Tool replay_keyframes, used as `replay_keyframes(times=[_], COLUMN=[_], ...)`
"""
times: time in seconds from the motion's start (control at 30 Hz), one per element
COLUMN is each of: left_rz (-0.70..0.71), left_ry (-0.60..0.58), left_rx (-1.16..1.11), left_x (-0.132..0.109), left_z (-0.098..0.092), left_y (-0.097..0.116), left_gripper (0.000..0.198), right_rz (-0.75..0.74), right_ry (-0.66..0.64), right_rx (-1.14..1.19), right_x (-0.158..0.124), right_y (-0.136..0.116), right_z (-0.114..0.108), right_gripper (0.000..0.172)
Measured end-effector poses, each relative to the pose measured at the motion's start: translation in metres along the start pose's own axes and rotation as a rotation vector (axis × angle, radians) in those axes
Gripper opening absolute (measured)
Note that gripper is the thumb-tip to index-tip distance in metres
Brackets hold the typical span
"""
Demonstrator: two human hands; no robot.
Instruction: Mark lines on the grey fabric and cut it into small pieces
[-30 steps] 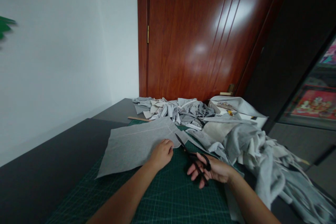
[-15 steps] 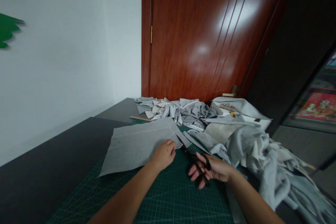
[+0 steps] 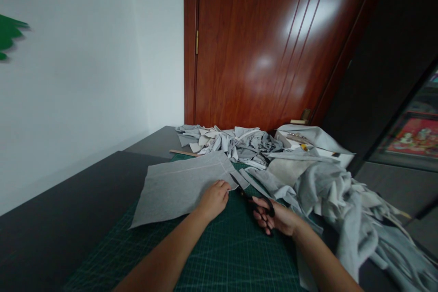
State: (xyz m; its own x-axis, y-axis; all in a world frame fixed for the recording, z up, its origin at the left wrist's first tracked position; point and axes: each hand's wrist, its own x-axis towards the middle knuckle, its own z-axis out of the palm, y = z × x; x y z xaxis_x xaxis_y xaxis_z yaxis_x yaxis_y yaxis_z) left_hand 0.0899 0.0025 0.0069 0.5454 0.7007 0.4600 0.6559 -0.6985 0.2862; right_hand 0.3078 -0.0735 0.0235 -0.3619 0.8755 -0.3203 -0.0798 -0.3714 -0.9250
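A flat grey fabric sheet [image 3: 178, 185] lies on a green cutting mat [image 3: 226, 251]. My left hand [image 3: 214, 200] presses on the sheet's near right edge with its fingers curled down onto the cloth. My right hand [image 3: 275, 216] grips black scissors [image 3: 255, 200] by their handles. The blades point up-left into the right edge of the sheet, beside a narrow strip of grey cloth [image 3: 239, 178].
Heaped grey fabric scraps [image 3: 236, 143] lie at the back of the dark table [image 3: 68, 200]. A larger tangle of grey cloth [image 3: 345, 200] fills the right side. A wooden ruler [image 3: 183, 152] sits at the mat's far edge. A red-brown door [image 3: 267, 41] stands behind.
My right hand has closed the scissor handles and the blades have come together at the sheet's edge. My left hand has stayed on the fabric.
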Motion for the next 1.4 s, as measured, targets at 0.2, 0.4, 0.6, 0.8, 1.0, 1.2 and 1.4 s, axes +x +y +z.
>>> replay_keyframes(times=[0.2, 0.4, 0.6, 0.8, 1.0, 1.2, 1.4], left_rz=[0.053, 0.043, 0.042, 0.043, 0.045, 0.038, 0.041], left_ry=[-0.005, 0.0, 0.005, -0.002, 0.001, -0.002, -0.007], left_rx=[-0.005, -0.012, -0.024, -0.029, -0.035, -0.049, -0.046], left_x=[0.0, 0.0, 0.0, -0.001, -0.001, -0.001, -0.001], left_z=[0.0, 0.001, 0.0, -0.001, -0.001, -0.003, -0.004], left_y=[-0.001, -0.003, -0.002, -0.002, -0.004, -0.002, -0.001], left_gripper=[0.023, 0.025, 0.025, 0.025, 0.025, 0.026, 0.024], right_rz=[-0.056, -0.09, -0.113, -0.113, -0.125, -0.139, -0.142], right_ry=[0.069, 0.116, 0.1, 0.114, 0.129, 0.097, 0.086], right_rx=[-0.013, -0.07, -0.125, -0.134, -0.106, -0.115, -0.126], right_x=[-0.001, -0.002, -0.001, -0.002, -0.001, -0.001, -0.002], right_y=[0.002, 0.005, 0.007, 0.006, 0.009, 0.007, 0.008], right_z=[0.006, 0.012, 0.014, 0.017, 0.016, 0.017, 0.017], right_gripper=[0.046, 0.046, 0.049, 0.05, 0.047, 0.046, 0.045])
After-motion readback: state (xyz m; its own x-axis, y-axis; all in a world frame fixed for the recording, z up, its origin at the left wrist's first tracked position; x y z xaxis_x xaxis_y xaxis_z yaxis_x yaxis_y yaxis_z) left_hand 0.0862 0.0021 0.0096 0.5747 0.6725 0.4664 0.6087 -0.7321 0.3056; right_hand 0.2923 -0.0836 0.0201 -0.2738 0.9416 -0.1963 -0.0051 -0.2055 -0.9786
